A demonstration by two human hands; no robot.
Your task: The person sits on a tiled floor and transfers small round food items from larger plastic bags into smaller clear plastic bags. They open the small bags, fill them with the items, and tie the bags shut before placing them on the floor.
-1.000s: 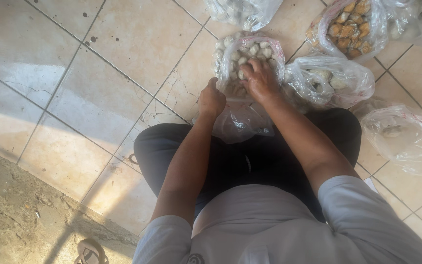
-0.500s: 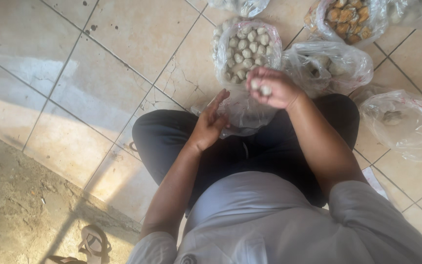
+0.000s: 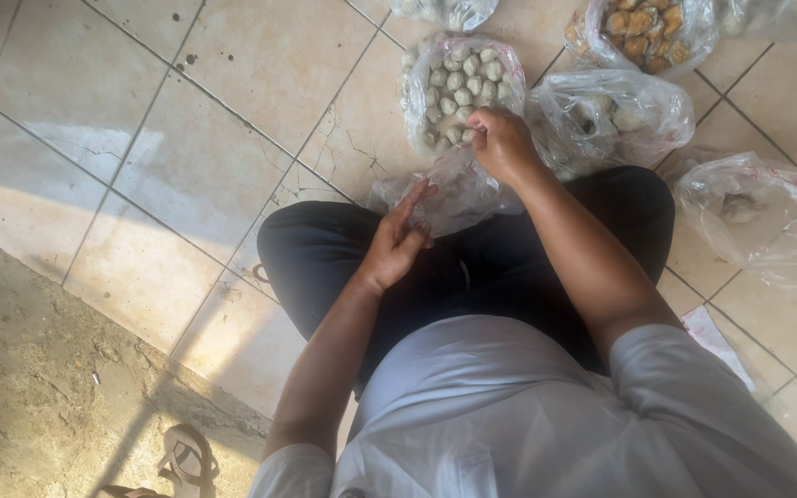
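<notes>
- sandal (image 3: 184, 458) at bottom left, on bare concrete.
- left hand (image 3: 397, 242) over the lap, fingers pinched on a small clear bag (image 3: 445, 189).
- right hand (image 3: 502, 143) at the open bag of pale balls (image 3: 458, 88) on the tiled floor (image 3: 186, 120), fingertips bunched together; held item hidden.
- more filled bags (image 3: 615, 115) at right.
</notes>
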